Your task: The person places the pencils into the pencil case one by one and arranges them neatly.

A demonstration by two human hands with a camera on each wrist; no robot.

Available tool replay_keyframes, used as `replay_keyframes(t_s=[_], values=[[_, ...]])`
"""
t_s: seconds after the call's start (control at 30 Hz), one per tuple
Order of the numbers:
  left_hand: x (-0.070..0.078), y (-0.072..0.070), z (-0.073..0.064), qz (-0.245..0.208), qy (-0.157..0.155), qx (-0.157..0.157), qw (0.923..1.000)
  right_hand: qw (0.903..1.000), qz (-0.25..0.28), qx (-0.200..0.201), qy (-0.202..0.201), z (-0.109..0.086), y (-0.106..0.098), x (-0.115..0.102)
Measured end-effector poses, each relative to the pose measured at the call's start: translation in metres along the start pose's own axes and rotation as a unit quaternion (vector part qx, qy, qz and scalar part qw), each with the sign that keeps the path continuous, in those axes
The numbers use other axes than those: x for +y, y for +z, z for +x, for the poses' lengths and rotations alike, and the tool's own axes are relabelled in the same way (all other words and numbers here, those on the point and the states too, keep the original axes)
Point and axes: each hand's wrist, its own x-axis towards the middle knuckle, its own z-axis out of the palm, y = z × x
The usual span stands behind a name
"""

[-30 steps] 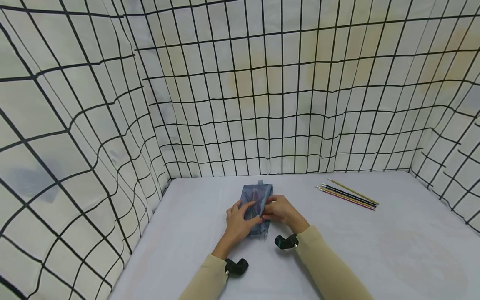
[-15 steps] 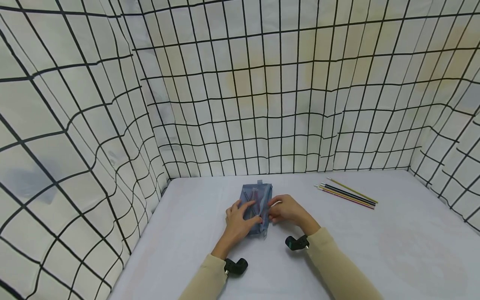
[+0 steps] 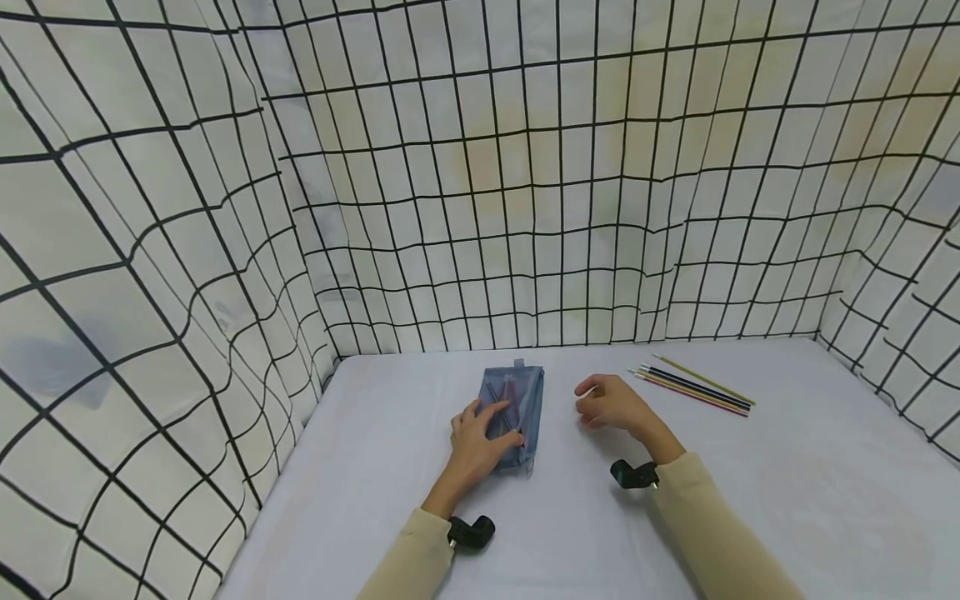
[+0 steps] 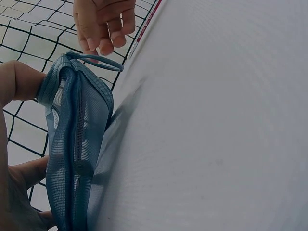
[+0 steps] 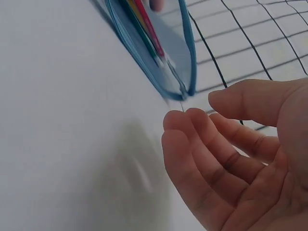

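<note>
A blue mesh zip pencil case (image 3: 532,408) lies on the white table, with pens or pencils showing through it. My left hand (image 3: 476,446) holds the case, thumb at its near zip edge and fingers spread over the top. Up close in the left wrist view, the zip side of the case (image 4: 79,144) has a loop at its end. The right wrist view shows the case (image 5: 139,62) unzipped, with colored pencils (image 5: 150,29) inside. My right hand (image 3: 611,404) hovers to the right of the case, fingers loosely curled and holding nothing.
Several pencils (image 3: 693,387) in black, yellow and red lie in a loose bundle at the right back of the table (image 3: 825,483). A white wall with a black grid net (image 3: 480,208) encloses the back and sides.
My right hand has left the case's zip edge and moved right, toward the loose pencils. My left hand and the case have stayed in place.
</note>
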Motion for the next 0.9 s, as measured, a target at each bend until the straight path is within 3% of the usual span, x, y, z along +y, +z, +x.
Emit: replay_keyframes(t_s=[0.2, 0.47, 0.67, 0.9], values=[[0.0, -0.001, 0.0, -0.004, 0.0, -0.005, 1.0, 0.997, -0.046, 0.039, -0.048, -0.005, -0.026, 0.01], [-0.002, -0.001, 0.0, -0.001, 0.0, -0.005, 1.0, 0.9814, -0.132, 0.111, -0.084, -0.012, -0.061, 0.025], [0.0, -0.001, -0.001, 0.0, -0.003, -0.004, 1.0, 0.9675, -0.186, 0.152, -0.078, -0.018, -0.083, 0.04], [-0.002, 0.0, 0.001, 0.002, -0.005, -0.004, 1.0, 0.9629, -0.209, 0.164, -0.051, -0.022, -0.099, 0.055]])
